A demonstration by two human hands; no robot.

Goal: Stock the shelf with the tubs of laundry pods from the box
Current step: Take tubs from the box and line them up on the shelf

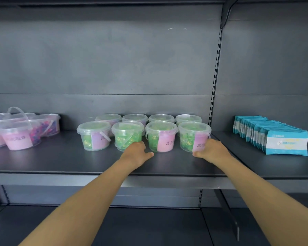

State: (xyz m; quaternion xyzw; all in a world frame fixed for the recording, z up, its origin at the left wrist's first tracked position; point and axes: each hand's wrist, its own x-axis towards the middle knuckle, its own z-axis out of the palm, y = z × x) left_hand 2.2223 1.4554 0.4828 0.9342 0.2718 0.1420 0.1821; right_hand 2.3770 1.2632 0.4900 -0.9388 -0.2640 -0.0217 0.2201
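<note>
Several clear tubs of green laundry pods with pink labels stand in two rows on the dark shelf [64,157]. My left hand [135,151] reaches in at the front row. Its fingers touch the lower front of the second tub [127,134], and its thumb points right under the third tub [161,135]. My right hand [210,149] wraps the lower right side of the fourth front tub [192,136], with the thumb lying along its base. The fingertips of both hands are hidden. No box is in view.
Tubs of pink and purple pods [19,134] with looped handles sit at the shelf's left end. A row of blue and white packets [274,137] fills the neighbouring bay on the right, past a slotted upright [214,86]. A lower shelf [149,226] lies beneath my forearms.
</note>
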